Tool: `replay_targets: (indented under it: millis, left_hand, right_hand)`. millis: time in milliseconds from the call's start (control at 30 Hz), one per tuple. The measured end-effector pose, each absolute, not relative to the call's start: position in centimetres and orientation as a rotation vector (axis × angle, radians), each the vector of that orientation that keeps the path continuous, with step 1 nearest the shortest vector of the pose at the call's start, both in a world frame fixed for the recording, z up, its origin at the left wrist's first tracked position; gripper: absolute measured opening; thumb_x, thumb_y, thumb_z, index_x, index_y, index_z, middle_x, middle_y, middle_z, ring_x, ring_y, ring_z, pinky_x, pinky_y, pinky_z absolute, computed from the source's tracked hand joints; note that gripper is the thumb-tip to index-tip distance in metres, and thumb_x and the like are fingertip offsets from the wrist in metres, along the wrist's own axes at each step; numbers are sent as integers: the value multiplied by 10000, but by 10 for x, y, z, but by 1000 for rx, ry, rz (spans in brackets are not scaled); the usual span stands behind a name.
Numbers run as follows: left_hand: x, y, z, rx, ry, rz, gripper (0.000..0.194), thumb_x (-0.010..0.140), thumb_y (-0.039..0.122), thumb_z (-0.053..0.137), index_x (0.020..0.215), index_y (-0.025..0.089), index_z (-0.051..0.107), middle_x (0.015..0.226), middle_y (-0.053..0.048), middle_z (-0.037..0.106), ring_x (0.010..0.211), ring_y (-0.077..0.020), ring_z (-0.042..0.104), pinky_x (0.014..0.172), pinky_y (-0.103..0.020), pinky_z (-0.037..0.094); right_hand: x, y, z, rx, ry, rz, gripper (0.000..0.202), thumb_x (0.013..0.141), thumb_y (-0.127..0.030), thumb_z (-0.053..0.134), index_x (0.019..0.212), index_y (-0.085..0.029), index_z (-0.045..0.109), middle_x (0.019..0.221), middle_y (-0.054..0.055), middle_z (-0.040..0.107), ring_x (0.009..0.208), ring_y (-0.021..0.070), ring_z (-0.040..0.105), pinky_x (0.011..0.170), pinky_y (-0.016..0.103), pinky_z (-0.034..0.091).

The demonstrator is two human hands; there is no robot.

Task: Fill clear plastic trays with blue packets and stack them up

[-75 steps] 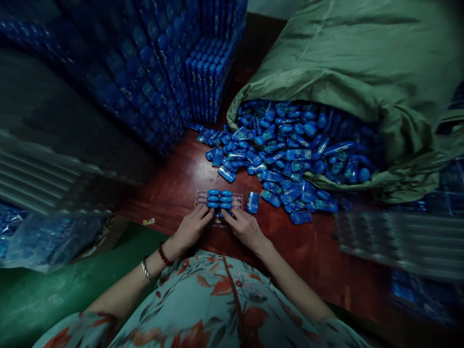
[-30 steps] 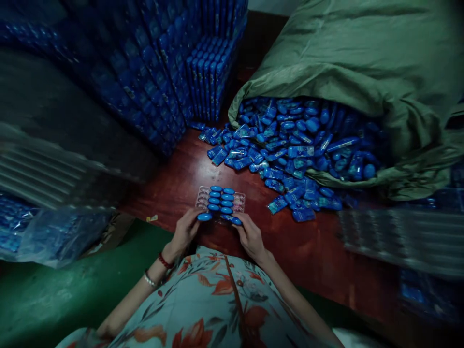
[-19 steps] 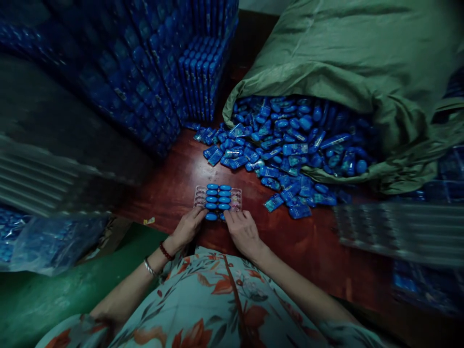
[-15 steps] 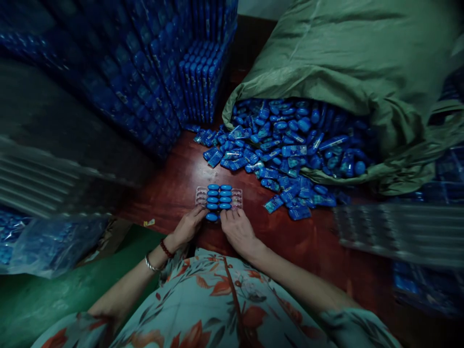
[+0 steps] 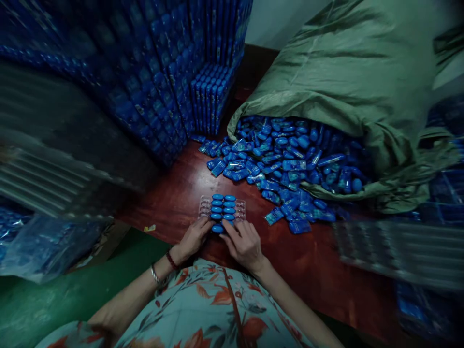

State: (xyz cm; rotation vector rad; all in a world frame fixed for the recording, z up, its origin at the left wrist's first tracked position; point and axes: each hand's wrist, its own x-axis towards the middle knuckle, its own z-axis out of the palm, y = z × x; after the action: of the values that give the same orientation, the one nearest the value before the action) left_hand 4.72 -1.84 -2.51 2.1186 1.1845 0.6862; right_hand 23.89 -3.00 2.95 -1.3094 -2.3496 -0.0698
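A clear plastic blister tray [image 5: 205, 205] lies on the table near its front edge, with two columns of glossy blue oval packets [image 5: 223, 204] down its middle. My left hand [image 5: 194, 238] is closed at the tray's near left corner, its curled fingertips against the tray and the lowest packets. Over the near right part is my right hand [image 5: 245, 244], with thumb and forefinger bent around a blue packet that they partly cover. Another blue packet [image 5: 217, 228] shows between the two hands. The fingers hide the tray's near edge.
A green sack [image 5: 337, 72] lies open at the right, spilling loose blue packets [image 5: 268, 169] onto the red-brown table [image 5: 174, 198]. Filled trays [image 5: 152, 96] are stacked high at the left. Stacks of clear trays [image 5: 47, 179] stand at the left and right.
My view has tilted up slightly, so things sit lower in it. My right hand has turned, and its thumb and forefinger have come in at the lowest right packet. The left hand stays at the tray.
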Motion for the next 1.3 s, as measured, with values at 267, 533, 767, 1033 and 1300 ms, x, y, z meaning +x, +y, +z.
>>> replay_targets:
  millis: [267, 533, 767, 1033, 1300]
  left_hand:
    - [50, -16, -42, 2132, 1122, 701, 415, 803, 64, 493, 1206, 158, 524, 1269, -165, 543, 1211, -269, 489, 995, -468, 428]
    - [23, 16, 9, 2131, 969, 378, 287, 867, 155, 488, 1138, 188, 578, 1073, -97, 654, 974, -202, 629, 839, -303, 500]
    - [40, 131, 16, 2169, 1420, 605, 195, 888, 231, 485, 1000, 124, 605, 932, -86, 645, 826, -175, 615, 741, -262, 478]
    - [91, 178, 13, 2340, 1527, 167, 426, 822, 156, 533, 1241, 152, 460, 1222, -157, 480, 977, -253, 598, 795, -328, 473]
    - [33, 126, 16, 2204, 1540, 52, 275, 802, 254, 557, 1046, 133, 516, 934, -116, 621, 826, -245, 629, 692, -308, 470]
  right_hand:
    - [208, -11, 8, -1298, -2548, 14, 592, 861, -437, 516, 1391, -231, 353, 1447, 85, 370, 1362, 307, 193, 1059, 634, 48]
    - [235, -1, 24, -1220, -2416, 255, 469, 910, -355, 436, 1359, -226, 402, 1363, 90, 472, 1283, 256, 356, 1080, 556, 163]
    - [273, 105, 21, -1675, -2320, 125, 450, 823, -62, 409, 1244, -172, 524, 1240, 126, 536, 1110, 271, 438, 880, 404, 373]
    - [280, 101, 14, -1734, -2256, 277, 330, 880, -174, 407, 1195, -146, 502, 1060, 126, 610, 982, 244, 527, 824, 358, 407]
    - [300, -29, 5, -1532, -1092, 1157, 321, 813, -419, 543, 1048, -204, 501, 633, -47, 555, 424, 99, 494, 409, 223, 403]
